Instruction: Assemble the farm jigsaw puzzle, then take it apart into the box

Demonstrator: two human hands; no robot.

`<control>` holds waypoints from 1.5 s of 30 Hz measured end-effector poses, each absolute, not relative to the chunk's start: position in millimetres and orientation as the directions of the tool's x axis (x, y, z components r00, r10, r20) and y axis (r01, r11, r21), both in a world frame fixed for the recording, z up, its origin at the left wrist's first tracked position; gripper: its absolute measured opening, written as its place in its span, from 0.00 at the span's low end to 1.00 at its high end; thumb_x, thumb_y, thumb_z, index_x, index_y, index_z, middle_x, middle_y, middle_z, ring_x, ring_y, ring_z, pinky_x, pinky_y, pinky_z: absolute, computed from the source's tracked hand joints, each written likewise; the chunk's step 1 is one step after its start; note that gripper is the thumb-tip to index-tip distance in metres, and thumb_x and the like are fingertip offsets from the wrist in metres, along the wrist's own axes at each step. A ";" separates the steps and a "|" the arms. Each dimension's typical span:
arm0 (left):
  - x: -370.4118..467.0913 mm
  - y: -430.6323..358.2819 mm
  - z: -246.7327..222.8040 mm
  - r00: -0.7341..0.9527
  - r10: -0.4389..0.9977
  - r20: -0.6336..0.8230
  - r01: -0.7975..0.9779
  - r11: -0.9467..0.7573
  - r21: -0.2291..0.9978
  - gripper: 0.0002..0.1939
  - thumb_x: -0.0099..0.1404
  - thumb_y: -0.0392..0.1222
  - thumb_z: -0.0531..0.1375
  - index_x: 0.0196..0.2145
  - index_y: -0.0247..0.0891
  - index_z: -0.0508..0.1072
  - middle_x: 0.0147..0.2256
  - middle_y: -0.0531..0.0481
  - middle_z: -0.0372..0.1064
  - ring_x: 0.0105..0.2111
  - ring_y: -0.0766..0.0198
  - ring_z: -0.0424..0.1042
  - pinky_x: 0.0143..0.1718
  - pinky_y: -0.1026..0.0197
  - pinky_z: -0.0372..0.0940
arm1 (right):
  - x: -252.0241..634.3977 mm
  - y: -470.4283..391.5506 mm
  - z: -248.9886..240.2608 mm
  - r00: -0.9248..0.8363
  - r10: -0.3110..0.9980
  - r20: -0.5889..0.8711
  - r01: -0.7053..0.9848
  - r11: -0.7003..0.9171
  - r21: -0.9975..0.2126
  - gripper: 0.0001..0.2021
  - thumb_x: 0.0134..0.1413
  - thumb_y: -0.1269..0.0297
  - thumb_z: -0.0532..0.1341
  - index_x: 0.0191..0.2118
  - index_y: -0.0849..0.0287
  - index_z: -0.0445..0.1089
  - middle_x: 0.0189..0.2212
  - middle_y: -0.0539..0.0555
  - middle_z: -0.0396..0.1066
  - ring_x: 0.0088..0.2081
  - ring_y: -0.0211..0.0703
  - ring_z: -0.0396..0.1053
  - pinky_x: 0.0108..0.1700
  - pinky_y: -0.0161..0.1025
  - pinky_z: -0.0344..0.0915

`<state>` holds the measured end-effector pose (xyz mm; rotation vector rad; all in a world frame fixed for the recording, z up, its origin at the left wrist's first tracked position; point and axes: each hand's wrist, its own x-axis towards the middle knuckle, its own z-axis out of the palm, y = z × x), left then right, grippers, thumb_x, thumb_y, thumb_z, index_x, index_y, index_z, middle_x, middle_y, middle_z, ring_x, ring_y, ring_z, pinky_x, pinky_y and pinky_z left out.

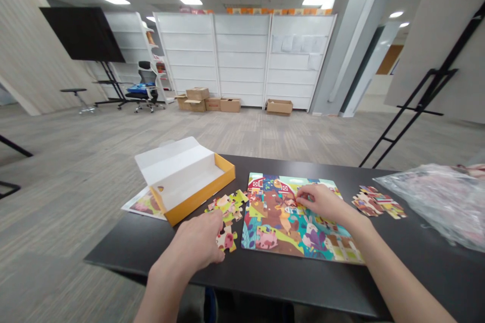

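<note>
Puzzle board (282,246) flat on bench (273,275), left pile (228,204) and right pile (392,206) flanking, likely for easy reach. Right hand (324,202) over board, left hand (199,238) at left pile; cannot tell whether either's fingers clamp pieces.

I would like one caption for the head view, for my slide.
Right hand over an animal puzzle board, left hand at loose pieces beside an open yellow box.

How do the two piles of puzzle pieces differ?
The left pile looks mostly green and yellow; the right pile shows more red and brown. The left hand partly covers the left pile, while no hand covers the right pile. Both lie on the black table.
</note>
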<state>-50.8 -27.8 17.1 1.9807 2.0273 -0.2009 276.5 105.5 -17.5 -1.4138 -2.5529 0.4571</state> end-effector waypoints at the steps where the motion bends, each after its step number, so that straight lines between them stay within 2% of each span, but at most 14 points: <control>1: -52.8 -28.3 16.7 0.015 0.955 -0.295 0.991 0.024 0.129 0.15 0.52 0.41 0.64 0.38 0.39 0.69 0.41 0.41 0.74 0.40 0.46 0.74 0.37 0.54 0.63 | 276.8 105.5 -17.4 -0.525 0.851 0.023 0.793 0.498 -0.351 0.12 0.60 0.59 0.57 0.36 0.57 0.78 0.34 0.55 0.79 0.35 0.46 0.72 0.37 0.38 0.61; 3: -56.1 -29.1 17.6 0.101 0.960 -0.261 0.970 -0.036 0.242 0.07 0.57 0.39 0.58 0.36 0.40 0.68 0.36 0.45 0.74 0.36 0.53 0.73 0.35 0.57 0.61 | 277.8 105.7 -17.0 -0.509 0.859 0.043 0.801 0.492 -0.341 0.13 0.60 0.58 0.57 0.36 0.57 0.78 0.34 0.55 0.79 0.34 0.46 0.72 0.36 0.38 0.61; 5: -56.3 -29.6 21.3 0.213 0.960 -0.181 0.900 -0.121 0.420 0.04 0.62 0.39 0.54 0.36 0.41 0.67 0.33 0.50 0.72 0.33 0.58 0.71 0.34 0.60 0.60 | 278.7 105.6 -15.7 -0.486 0.871 0.075 0.809 0.480 -0.338 0.13 0.60 0.57 0.57 0.36 0.57 0.78 0.32 0.55 0.78 0.33 0.45 0.71 0.35 0.38 0.60; 7: -51.0 -29.1 27.2 0.257 0.963 -0.081 0.812 -0.170 0.558 0.06 0.64 0.41 0.54 0.39 0.42 0.67 0.32 0.53 0.71 0.32 0.61 0.70 0.35 0.62 0.60 | 278.6 104.4 -13.2 -0.461 0.880 0.113 0.806 0.469 -0.361 0.14 0.60 0.57 0.57 0.36 0.58 0.78 0.30 0.54 0.78 0.31 0.44 0.70 0.34 0.37 0.60; 10: -34.1 -25.3 35.0 0.246 0.969 0.024 0.733 -0.202 0.650 0.10 0.64 0.42 0.56 0.44 0.43 0.67 0.36 0.52 0.73 0.34 0.61 0.71 0.37 0.62 0.61 | 275.6 100.2 -7.3 -0.440 0.885 0.155 0.765 0.459 -0.451 0.15 0.61 0.56 0.56 0.37 0.58 0.77 0.29 0.53 0.77 0.28 0.42 0.69 0.33 0.37 0.61; 15: -5.4 -11.2 33.3 0.271 0.955 0.124 0.650 -0.276 0.708 0.12 0.66 0.43 0.56 0.47 0.43 0.67 0.32 0.56 0.74 0.31 0.63 0.70 0.35 0.63 0.61 | 271.3 95.6 -0.2 -0.452 0.874 0.179 0.706 0.473 -0.526 0.16 0.61 0.55 0.56 0.36 0.59 0.76 0.30 0.54 0.77 0.29 0.42 0.69 0.34 0.36 0.62; 20: 6.3 1.1 24.8 0.279 0.952 0.122 0.612 -0.274 0.742 0.15 0.66 0.41 0.55 0.51 0.43 0.69 0.35 0.54 0.76 0.32 0.64 0.71 0.37 0.63 0.63 | 288.5 106.2 -3.1 -0.348 0.918 0.189 0.810 0.396 -0.433 0.15 0.60 0.56 0.56 0.37 0.58 0.77 0.31 0.55 0.78 0.30 0.43 0.71 0.34 0.37 0.62; 23: 11.2 7.7 17.0 0.294 0.949 0.110 0.598 -0.273 0.753 0.20 0.68 0.41 0.52 0.57 0.43 0.69 0.36 0.52 0.75 0.34 0.63 0.72 0.38 0.63 0.64 | 307.7 110.5 -1.9 -0.319 0.944 0.083 0.874 0.327 -0.360 0.13 0.57 0.57 0.59 0.38 0.57 0.77 0.34 0.55 0.79 0.31 0.44 0.71 0.34 0.37 0.62; 25: 15.7 13.1 9.6 0.290 0.951 0.104 0.596 -0.264 0.758 0.22 0.70 0.41 0.50 0.60 0.42 0.67 0.31 0.53 0.72 0.30 0.65 0.69 0.35 0.63 0.63 | 319.7 108.6 2.3 -0.338 0.941 -0.030 0.879 0.304 -0.366 0.13 0.52 0.56 0.63 0.39 0.57 0.77 0.36 0.54 0.79 0.32 0.44 0.72 0.34 0.37 0.62; 27: 21.0 18.6 2.2 0.277 0.956 0.094 0.591 -0.247 0.768 0.24 0.70 0.41 0.49 0.62 0.41 0.65 0.26 0.56 0.67 0.25 0.66 0.65 0.31 0.64 0.61 | 328.4 103.7 7.7 -0.357 0.924 -0.133 0.875 0.282 -0.393 0.16 0.45 0.55 0.68 0.40 0.56 0.77 0.36 0.53 0.77 0.33 0.45 0.72 0.33 0.36 0.63; 30: 29.0 25.2 -5.0 0.253 0.963 0.096 0.573 -0.229 0.787 0.24 0.70 0.42 0.49 0.62 0.41 0.65 0.24 0.56 0.64 0.24 0.66 0.64 0.29 0.64 0.61 | 332.8 95.7 12.2 -0.351 0.904 -0.242 0.886 0.238 -0.397 0.21 0.36 0.58 0.72 0.41 0.56 0.74 0.36 0.52 0.75 0.35 0.46 0.72 0.32 0.36 0.62; 34: 35.9 28.3 -8.2 0.234 0.969 0.075 0.541 -0.194 0.819 0.24 0.71 0.42 0.48 0.62 0.42 0.65 0.23 0.57 0.62 0.24 0.65 0.65 0.29 0.64 0.61 | 327.5 90.8 7.9 -0.376 0.883 -0.282 0.896 0.268 -0.356 0.22 0.31 0.63 0.72 0.38 0.56 0.71 0.35 0.51 0.73 0.35 0.46 0.70 0.31 0.36 0.61; 38: 38.4 28.0 -9.8 0.242 0.968 0.066 0.473 -0.176 0.863 0.25 0.70 0.43 0.50 0.63 0.41 0.63 0.23 0.58 0.60 0.23 0.66 0.65 0.26 0.66 0.59 | 321.8 89.2 3.9 -0.380 0.878 -0.289 0.901 0.281 -0.331 0.21 0.30 0.65 0.72 0.36 0.55 0.67 0.34 0.50 0.71 0.35 0.44 0.68 0.31 0.35 0.59; 45: 38.0 27.6 -7.5 0.229 0.968 0.099 0.472 -0.199 0.859 0.26 0.70 0.41 0.51 0.64 0.40 0.61 0.22 0.61 0.56 0.19 0.70 0.53 0.22 0.67 0.48 | 322.6 91.4 3.7 -0.376 0.865 -0.331 0.869 0.205 -0.450 0.24 0.32 0.67 0.71 0.40 0.56 0.66 0.34 0.49 0.70 0.33 0.40 0.68 0.28 0.32 0.60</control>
